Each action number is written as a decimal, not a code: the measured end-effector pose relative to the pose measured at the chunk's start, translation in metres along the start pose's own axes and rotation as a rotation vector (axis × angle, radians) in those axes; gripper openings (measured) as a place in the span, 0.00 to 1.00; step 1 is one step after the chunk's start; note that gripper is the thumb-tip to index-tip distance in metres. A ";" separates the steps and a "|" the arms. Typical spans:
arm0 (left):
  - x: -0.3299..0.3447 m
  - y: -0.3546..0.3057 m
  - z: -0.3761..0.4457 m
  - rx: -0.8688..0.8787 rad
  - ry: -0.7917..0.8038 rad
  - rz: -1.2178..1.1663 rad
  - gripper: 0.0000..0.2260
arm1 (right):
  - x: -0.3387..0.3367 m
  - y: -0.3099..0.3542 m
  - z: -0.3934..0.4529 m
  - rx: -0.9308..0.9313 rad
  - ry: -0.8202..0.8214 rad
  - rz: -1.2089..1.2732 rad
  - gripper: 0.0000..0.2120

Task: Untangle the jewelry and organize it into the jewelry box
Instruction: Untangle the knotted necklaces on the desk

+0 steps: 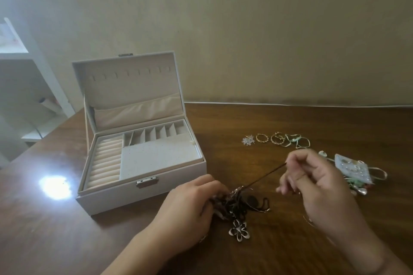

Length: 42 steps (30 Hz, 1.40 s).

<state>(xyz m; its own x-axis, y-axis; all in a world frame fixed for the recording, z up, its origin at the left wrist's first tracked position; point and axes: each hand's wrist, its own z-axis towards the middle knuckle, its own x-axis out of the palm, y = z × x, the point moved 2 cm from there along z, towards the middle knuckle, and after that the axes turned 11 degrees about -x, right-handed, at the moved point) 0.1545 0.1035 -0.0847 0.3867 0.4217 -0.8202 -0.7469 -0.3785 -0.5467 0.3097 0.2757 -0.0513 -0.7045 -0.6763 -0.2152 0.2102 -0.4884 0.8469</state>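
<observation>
Right of the open box (pixel 143 176), left hand (pixel 190 203) grips the tangle (pixel 234 205) while right hand (pixel 312 176) pinches a cord (pixel 266 176) taut.

Wooden table (pixel 290 123) — jewelry box (pixel 143 187), tangled cords (pixel 241 205), gold rings (pixel 270 138).

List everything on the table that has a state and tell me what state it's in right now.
Jewelry box: lid open, compartments look bare.
Dark cords: tangled in a clump, flower pendant lying at its near edge.
One cord strand: pulled taut out of the clump.
Left hand: holding the clump down.
Right hand: pinching the strand.
Gold hoops: loose, laid in a row.
Small pouch: lying flat among more jewelry.
</observation>
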 end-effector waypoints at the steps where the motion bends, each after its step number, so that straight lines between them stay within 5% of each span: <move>1: -0.001 0.000 0.000 -0.008 -0.027 0.031 0.20 | -0.001 -0.001 0.001 0.013 -0.053 0.052 0.10; 4: -0.004 0.002 0.000 -0.066 -0.104 0.060 0.15 | -0.005 0.000 0.004 0.000 -0.093 0.096 0.11; 6: -0.007 0.002 -0.001 -0.093 -0.114 0.050 0.10 | -0.012 -0.001 0.004 -0.054 0.033 0.130 0.13; 10: -0.007 -0.008 -0.004 -0.032 -0.132 0.070 0.10 | -0.005 0.013 -0.006 -0.097 0.791 -0.009 0.05; 12: -0.002 -0.014 -0.005 0.008 -0.087 0.125 0.13 | 0.001 0.007 -0.012 -0.080 0.978 -0.247 0.05; 15: 0.009 -0.014 -0.006 0.040 0.051 0.184 0.18 | 0.001 -0.008 -0.004 -0.173 0.772 -0.645 0.06; 18: 0.012 -0.010 -0.005 0.052 0.118 0.188 0.18 | -0.002 -0.022 0.000 -0.078 0.651 -0.788 0.11; 29: 0.012 -0.005 -0.001 0.012 0.130 -0.008 0.12 | 0.002 -0.018 0.002 0.014 0.772 -0.780 0.08; 33: 0.011 -0.007 0.000 0.028 0.146 -0.005 0.01 | 0.010 -0.013 0.001 -0.006 0.731 -0.822 0.02; 38: 0.015 -0.005 0.001 0.058 0.121 0.075 0.06 | 0.013 -0.011 -0.004 -0.001 0.776 -0.930 0.08; 42: 0.012 -0.003 0.002 0.059 0.105 0.071 0.05 | -0.014 -0.010 0.006 0.158 0.491 -0.695 0.09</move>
<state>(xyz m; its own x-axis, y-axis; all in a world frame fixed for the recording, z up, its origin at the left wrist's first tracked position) 0.1601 0.1113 -0.0932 0.3843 0.3055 -0.8712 -0.8036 -0.3538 -0.4785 0.3138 0.2936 -0.0543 -0.2579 -0.4320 -0.8642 -0.2824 -0.8217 0.4950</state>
